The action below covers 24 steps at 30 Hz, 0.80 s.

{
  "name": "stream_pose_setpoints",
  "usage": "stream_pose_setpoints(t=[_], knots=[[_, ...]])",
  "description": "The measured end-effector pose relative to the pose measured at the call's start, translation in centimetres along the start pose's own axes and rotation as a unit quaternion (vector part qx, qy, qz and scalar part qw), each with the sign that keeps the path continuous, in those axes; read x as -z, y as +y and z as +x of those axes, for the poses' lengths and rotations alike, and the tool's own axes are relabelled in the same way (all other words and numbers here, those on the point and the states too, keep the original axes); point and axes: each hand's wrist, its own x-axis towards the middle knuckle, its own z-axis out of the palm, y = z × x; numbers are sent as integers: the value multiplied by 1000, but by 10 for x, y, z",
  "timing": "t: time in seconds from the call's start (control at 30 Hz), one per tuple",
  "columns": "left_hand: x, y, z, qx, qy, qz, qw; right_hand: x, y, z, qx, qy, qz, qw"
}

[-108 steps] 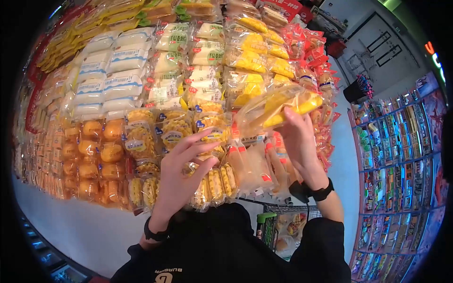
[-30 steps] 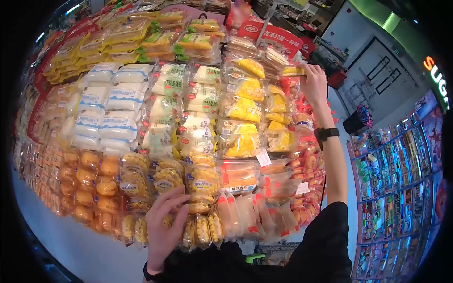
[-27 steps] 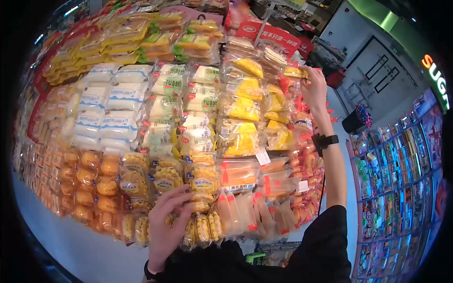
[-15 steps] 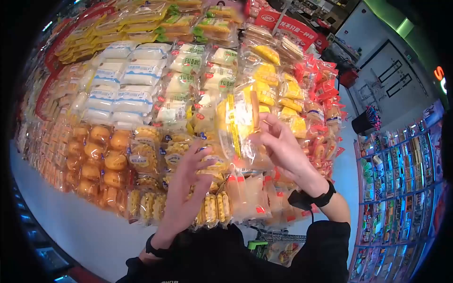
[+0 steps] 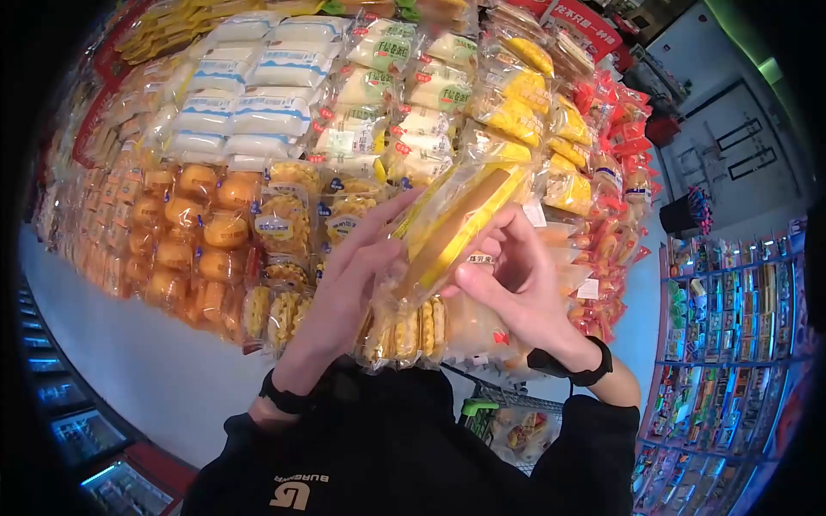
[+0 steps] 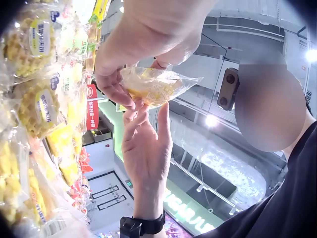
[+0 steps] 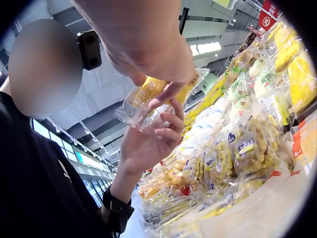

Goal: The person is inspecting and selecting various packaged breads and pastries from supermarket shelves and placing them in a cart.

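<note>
A clear-wrapped bread pack (image 5: pixel 460 228) with yellow print and a brown side is held tilted in front of the body, above the stacked goods. On its left side, my left hand (image 5: pixel 357 267) grips it with the fingers bent behind the wrapper. From the right, my right hand (image 5: pixel 529 288) holds the lower edge between thumb and fingers. In the left wrist view the pack (image 6: pixel 156 87) spans both hands, its loose wrapper end sticking out. The right wrist view shows yellow print on the pack (image 7: pixel 150 90), partly covered by fingers.
Waffle packs (image 5: pixel 284 224) and orange buns (image 5: pixel 198 219) fill the near display. Behind lie white packs (image 5: pixel 284 64), yellow packs (image 5: pixel 516 107) and red packs (image 5: pixel 619 129). A shopping cart (image 5: pixel 495 413) stands below at the right; snack shelves (image 5: pixel 731 318) line the far right.
The right hand has come back from the display's far right side with the bread pack, now in front of the body. The left hand, apart from it half a second ago, now grips it too.
</note>
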Motion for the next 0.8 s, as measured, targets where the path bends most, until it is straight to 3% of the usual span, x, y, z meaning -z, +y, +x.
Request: stream_pose_setpoints(t=[0.13,0.4,0.6,0.7,0.73,0.8], knots=[[0,6,1,-27,-11,80,996,-3,1,-2,12,16,-16,1000],[10,2,3,-73,-53,98,991,-4,6,-8,31,17,-42,998],[15,-3,5,-67,-24,123,990,9,15,0,88,24,45,995],[8,-3,4,-76,-2,188,979,6,5,8,25,85,-117,989],[4,-3,3,-84,3,209,974,12,5,9,-3,82,-241,967],[4,-6,2,-49,22,191,980,19,3,16,142,24,-377,915]])
